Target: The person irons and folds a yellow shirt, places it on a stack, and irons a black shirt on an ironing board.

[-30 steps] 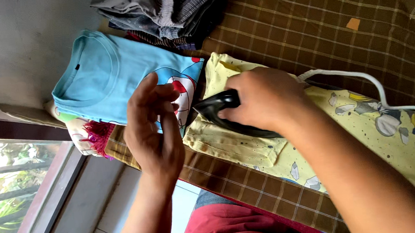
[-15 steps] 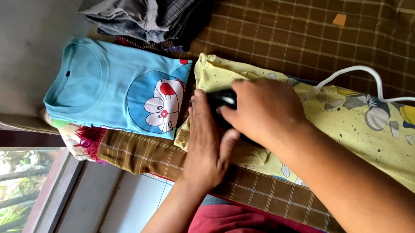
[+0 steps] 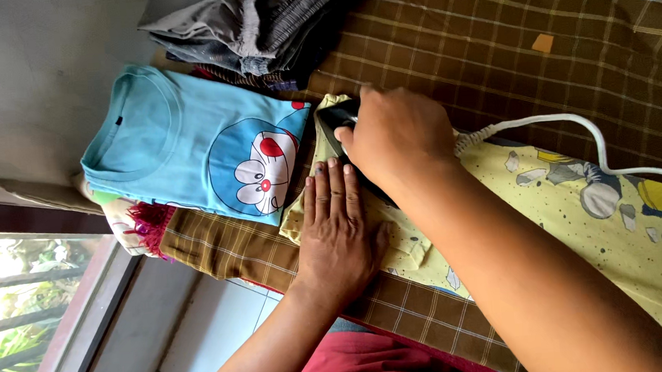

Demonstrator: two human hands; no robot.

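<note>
Right hand [image 3: 397,135] wrapped around the handle of a black clothes iron [image 3: 339,119]; grip fully closed on it. Hand covers most of the iron: only the pointed dark nose and a bit of the body show, the soleplate cannot be seen. The iron sits on the near end of a pale yellow printed garment [image 3: 581,215], close to its folded edge.

Left hand [image 3: 338,228] lies flat, palm down, fingers straight and together, pressing the yellow garment just beside the iron. Its grip is open; it holds nothing. Fingertips nearly meet the right hand's knuckles.

White power cord [image 3: 591,133] emerges from under the right wrist, arcs over the brown checked cloth [image 3: 492,50] and runs off the right edge; its plug end is out of view.

The yellow garment carries cartoon prints; its far part is cut off at the right edge and partly hidden by the right forearm, so its kind is unclear.

Left of the iron, a folded light blue T-shirt [image 3: 165,151] with a round cartoon-cat print lies on other folded pieces; only a pink fringe [image 3: 147,222] and a pale printed corner of those show. Above it, a stack of grey and dark folded clothes [image 3: 257,20], top cut off by the frame.

Red fabric [image 3: 374,362] at the bottom edge, partly hidden by arms. Window [image 3: 14,325] with greenery at lower left.
</note>
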